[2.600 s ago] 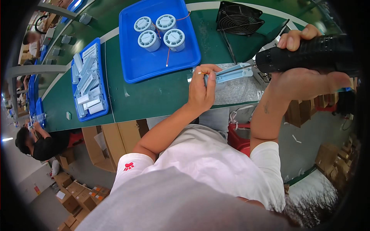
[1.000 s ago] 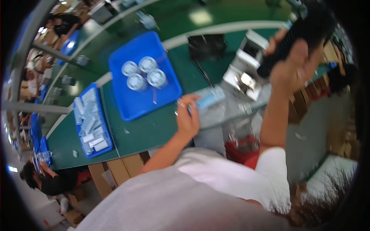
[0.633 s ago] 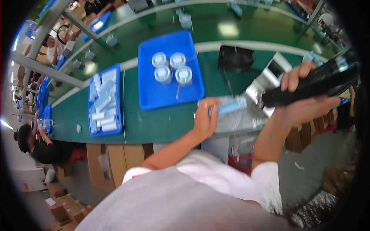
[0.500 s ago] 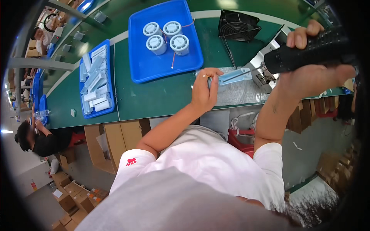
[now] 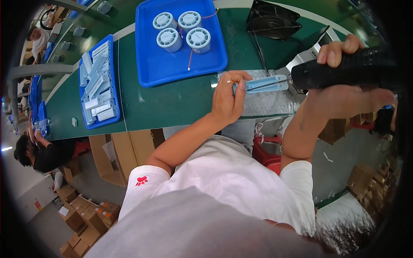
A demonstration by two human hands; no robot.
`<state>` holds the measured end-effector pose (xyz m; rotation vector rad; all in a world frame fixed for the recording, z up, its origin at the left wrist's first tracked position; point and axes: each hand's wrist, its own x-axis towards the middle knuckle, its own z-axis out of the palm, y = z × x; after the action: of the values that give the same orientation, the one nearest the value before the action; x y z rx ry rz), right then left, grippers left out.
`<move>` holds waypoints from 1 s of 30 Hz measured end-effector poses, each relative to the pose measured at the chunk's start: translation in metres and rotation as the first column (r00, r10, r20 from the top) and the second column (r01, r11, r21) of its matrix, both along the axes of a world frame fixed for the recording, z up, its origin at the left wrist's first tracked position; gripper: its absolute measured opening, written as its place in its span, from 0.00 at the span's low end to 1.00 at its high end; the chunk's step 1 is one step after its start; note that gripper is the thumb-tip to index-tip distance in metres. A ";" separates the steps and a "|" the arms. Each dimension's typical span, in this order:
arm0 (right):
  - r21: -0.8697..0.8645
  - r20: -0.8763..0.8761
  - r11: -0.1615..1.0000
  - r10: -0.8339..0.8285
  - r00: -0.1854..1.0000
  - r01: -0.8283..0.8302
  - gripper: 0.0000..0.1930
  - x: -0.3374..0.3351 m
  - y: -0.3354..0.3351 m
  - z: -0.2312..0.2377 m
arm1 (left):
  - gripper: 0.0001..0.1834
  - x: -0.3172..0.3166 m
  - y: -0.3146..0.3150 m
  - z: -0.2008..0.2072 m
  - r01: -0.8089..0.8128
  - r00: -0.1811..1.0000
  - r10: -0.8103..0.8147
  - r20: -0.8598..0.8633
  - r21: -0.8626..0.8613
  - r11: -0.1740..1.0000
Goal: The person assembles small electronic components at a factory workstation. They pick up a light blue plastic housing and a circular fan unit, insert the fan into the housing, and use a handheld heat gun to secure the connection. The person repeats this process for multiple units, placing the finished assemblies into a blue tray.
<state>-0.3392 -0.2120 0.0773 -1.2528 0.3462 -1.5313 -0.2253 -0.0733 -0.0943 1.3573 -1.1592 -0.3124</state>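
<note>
My left hand [image 5: 228, 96] is closed round one end of a light blue plastic housing [image 5: 269, 83], which lies over a sheet of bubble wrap [image 5: 269, 103]. A thin wire with a small white connector [image 5: 230, 81] pokes out by its fingers. My right hand [image 5: 340, 81] grips a black electric screwdriver [image 5: 335, 69], held nearly level. Its long thin bit [image 5: 273, 84] runs into the open trough of the housing toward my left hand. The bit's tip is too small to make out.
A blue tray [image 5: 148, 71] holds several round pale blue fan-like units [image 5: 169, 40]. Left of it, a narrower blue tray [image 5: 115, 92] is heaped with pale housings. A black fan [image 5: 273, 22] and a metal device [image 5: 307, 56] stand behind my right hand. A co-worker [image 5: 41, 150] sits far left.
The view has shifted slightly, so trays and bench sit a little further left and higher. Both hands keep their grips, and the screwdriver bit stays in the housing.
</note>
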 end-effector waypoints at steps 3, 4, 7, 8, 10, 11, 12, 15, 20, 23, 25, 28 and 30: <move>-0.057 0.229 0.968 0.251 0.940 -0.245 0.53 -0.008 -0.002 -0.014 | 0.03 0.002 -0.001 -0.002 -0.041 0.997 0.044 0.067 -0.056 0.998; -0.065 0.271 0.966 0.258 0.927 -0.250 0.53 -0.006 0.002 -0.015 | 0.03 0.003 -0.002 0.001 -0.014 0.998 0.017 0.065 -0.041 0.999; -0.060 0.324 0.968 0.251 0.912 -0.245 0.51 -0.002 0.011 -0.019 | 0.03 0.002 0.001 0.002 -0.010 0.997 0.014 0.073 -0.048 0.999; -0.046 0.312 0.974 0.225 0.923 -0.221 0.50 -0.003 0.014 -0.020 | 0.03 0.002 0.003 0.002 -0.014 0.997 0.017 0.076 -0.038 0.999; -0.019 0.223 0.990 0.142 0.964 -0.141 0.50 -0.002 0.014 -0.021 | 0.03 0.003 0.003 0.003 -0.017 0.997 0.018 0.072 -0.013 1.000; -0.015 0.153 0.996 0.091 0.984 -0.090 0.50 -0.003 0.015 -0.021 | 0.03 0.003 0.003 0.004 -0.019 0.997 0.019 0.070 -0.008 1.000; -0.013 0.082 0.999 0.037 0.996 -0.036 0.50 -0.003 0.015 -0.018 | 0.04 0.003 0.002 0.006 -0.021 0.997 0.021 0.068 -0.002 1.000; -0.011 0.135 0.996 -0.082 0.987 0.084 0.45 0.010 0.020 0.000 | 0.04 -0.001 0.001 0.003 -0.049 0.996 0.049 0.080 0.004 0.999; -0.201 0.436 0.945 0.320 0.841 -0.256 0.43 -0.049 0.000 0.026 | 0.04 0.000 0.001 -0.002 -0.075 0.997 0.074 -0.026 -0.014 0.997; -0.185 0.353 0.957 0.276 0.894 -0.223 0.36 -0.076 -0.013 0.036 | 0.06 0.002 0.004 0.003 -0.068 0.989 0.076 -0.129 0.070 0.995; -0.036 0.203 0.998 -0.049 0.978 0.057 0.33 -0.077 -0.023 0.025 | 0.08 0.002 0.003 0.008 -0.055 0.988 0.068 -0.135 0.093 0.994; -0.106 0.014 0.958 -0.268 0.963 0.268 0.20 -0.068 -0.035 0.013 | 0.09 0.002 0.005 0.008 -0.028 0.982 0.050 -0.182 0.125 0.992; -0.139 -0.004 0.928 -0.349 0.937 0.345 0.21 -0.069 -0.045 0.006 | 0.10 0.006 0.007 0.007 0.015 0.963 0.022 -0.268 0.137 0.990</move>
<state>-0.4080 -0.2566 0.0830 -1.3739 0.5110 -1.8647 -0.2193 -0.0658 -0.0874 1.3882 -0.9215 -0.5658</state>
